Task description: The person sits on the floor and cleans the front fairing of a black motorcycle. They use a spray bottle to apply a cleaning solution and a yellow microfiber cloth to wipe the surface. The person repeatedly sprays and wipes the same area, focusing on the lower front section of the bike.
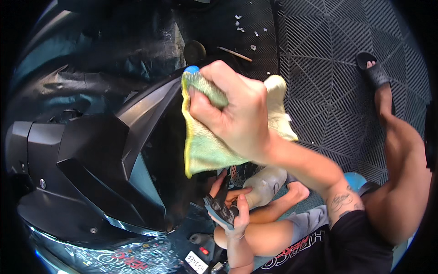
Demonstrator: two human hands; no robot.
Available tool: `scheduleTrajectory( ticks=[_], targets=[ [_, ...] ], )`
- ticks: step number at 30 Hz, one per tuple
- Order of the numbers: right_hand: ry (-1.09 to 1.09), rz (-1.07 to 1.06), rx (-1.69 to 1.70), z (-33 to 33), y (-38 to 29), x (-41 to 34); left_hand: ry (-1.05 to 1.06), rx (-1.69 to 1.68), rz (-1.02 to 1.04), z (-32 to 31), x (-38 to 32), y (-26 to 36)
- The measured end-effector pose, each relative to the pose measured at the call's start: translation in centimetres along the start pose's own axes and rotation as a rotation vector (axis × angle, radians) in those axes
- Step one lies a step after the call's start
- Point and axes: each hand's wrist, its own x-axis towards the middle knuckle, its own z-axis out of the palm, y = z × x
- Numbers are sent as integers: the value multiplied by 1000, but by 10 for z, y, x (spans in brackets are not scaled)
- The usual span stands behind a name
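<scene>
My right hand (236, 109) is closed on a pale green microfiber cloth (212, 147) with a yellow edge, over the side of a black motorcycle body panel (92, 144). A rounded blue tip (191, 69) shows at the cloth's upper corner; what it belongs to is hidden. Lower down, my left hand (236, 214) grips the dark trigger head (219, 209) of a translucent spray bottle (267, 186), which lies tilted and bears handwriting. Part of the bottle is hidden behind my right forearm. The cloth's far end hangs behind my right wrist.
Ribbed floor tiles (328, 68) and a dark mat (253, 20) spread beyond. On the mat lie a thin wooden-coloured stick (234, 53) and several white scraps (253, 47). A perforated brake disc (236, 176) shows near the bottle. My legs flank the work, and glossy panels (116, 253) reflect my shirt.
</scene>
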Motion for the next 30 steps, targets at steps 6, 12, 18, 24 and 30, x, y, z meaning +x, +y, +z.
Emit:
scheduleTrajectory(
  ticks=[6,12,18,24,30],
  targets=[
    [23,-124,-30,7,5,-3,-45,-42,-67,-8,-6,-39],
    [-92,-172,-76,13,-24,-22,56,-136,-25,9,-9,-40],
    [-80,-162,-23,18,-36,-16,47,-86,38,11,-15,-33],
    [31,-46,-75,9,-16,3,-76,-131,-7,7,-9,-10],
    [56,104,46,11,1,0,24,-199,-74,22,9,9]
  ],
)
